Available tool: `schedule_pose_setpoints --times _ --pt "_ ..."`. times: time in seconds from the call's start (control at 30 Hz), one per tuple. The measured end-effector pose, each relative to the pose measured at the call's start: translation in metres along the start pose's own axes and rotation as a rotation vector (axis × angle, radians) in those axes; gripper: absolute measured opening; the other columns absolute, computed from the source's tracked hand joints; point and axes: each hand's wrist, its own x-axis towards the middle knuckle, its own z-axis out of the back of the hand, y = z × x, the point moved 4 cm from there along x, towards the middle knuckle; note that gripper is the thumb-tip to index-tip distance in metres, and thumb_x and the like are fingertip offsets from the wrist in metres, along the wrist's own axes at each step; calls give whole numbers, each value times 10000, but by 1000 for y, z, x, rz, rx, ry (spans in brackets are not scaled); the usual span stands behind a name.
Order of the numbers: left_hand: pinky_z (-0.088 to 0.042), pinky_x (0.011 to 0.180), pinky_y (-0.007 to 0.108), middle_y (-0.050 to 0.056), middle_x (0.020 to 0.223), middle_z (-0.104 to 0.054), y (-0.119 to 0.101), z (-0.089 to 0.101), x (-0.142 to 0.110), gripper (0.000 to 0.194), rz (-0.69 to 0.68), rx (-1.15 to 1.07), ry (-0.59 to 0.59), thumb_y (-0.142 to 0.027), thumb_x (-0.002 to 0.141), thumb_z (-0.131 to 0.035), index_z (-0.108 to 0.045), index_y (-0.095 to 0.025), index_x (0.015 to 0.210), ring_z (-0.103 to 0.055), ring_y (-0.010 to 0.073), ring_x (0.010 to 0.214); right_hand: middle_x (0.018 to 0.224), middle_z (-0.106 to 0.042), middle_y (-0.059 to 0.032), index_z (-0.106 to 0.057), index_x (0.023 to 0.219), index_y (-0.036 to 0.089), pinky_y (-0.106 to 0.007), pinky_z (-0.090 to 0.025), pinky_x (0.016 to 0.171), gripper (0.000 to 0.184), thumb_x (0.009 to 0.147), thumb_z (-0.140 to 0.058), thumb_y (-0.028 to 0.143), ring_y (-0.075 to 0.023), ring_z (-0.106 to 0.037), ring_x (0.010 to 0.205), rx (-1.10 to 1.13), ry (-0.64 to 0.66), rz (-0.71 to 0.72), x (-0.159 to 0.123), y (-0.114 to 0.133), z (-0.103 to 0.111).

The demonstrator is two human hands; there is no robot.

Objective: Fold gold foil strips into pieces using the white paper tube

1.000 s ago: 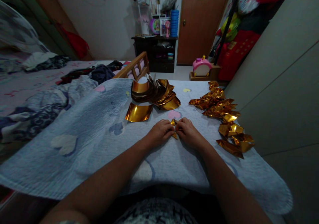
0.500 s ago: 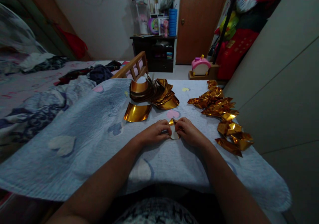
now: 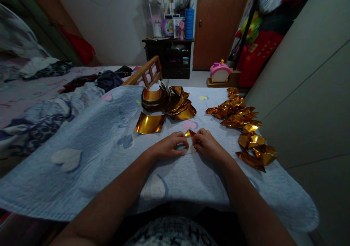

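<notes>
My left hand point(image 3: 169, 145) and my right hand point(image 3: 207, 143) meet over a small piece of gold foil paper point(image 3: 189, 142) on the pale blue quilt point(image 3: 90, 147). Both pinch the paper, fingers curled on its edges; its pale underside shows between them. Just beyond lies a single curled gold sheet point(image 3: 150, 123) and, behind it, a stack of gold sheets point(image 3: 171, 102). To the right a row of folded gold pieces point(image 3: 244, 127) runs along the quilt's edge.
A wooden bed rail point(image 3: 144, 72) rises behind the stack. Clothes and bedding point(image 3: 41, 103) lie at the left. A grey cabinet wall point(image 3: 308, 92) stands close at the right. A dark shelf unit point(image 3: 169, 56), a door point(image 3: 218, 23) and a pink toy point(image 3: 220, 72) are at the back.
The paper between my hands has been turned and opened, showing its pale side. My hands stayed in place, fingers shifting slightly.
</notes>
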Motion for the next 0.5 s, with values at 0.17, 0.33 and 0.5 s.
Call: schedule_pose_setpoints --times 0.17,0.33,0.5 --pt "-421 1050 381 44 1092 -555 0 0 0 221 -1 4 8 -238 823 -726 -676 -227 1037 -523 220 1130 833 -582 -42 -608 758 176 -294 -383 750 162 813 -537 41 -172 -509 797 12 79 -13 1 2 0" --pt "-428 1015 373 45 1047 -553 0 -3 2 145 9 31 -38 -270 845 -733 -703 -217 977 -528 217 1092 879 -592 -48 -601 800 180 -310 -376 769 75 762 -616 117 -192 -513 852 -51 115 61 -2 9 0" --pt "-425 1002 372 47 1031 -561 0 -5 4 113 13 51 -68 -295 869 -720 -714 -214 948 -524 218 1078 906 -588 -51 -569 831 187 -319 -351 746 161 726 -690 180 -207 -500 868 -124 111 82 -4 11 -2"
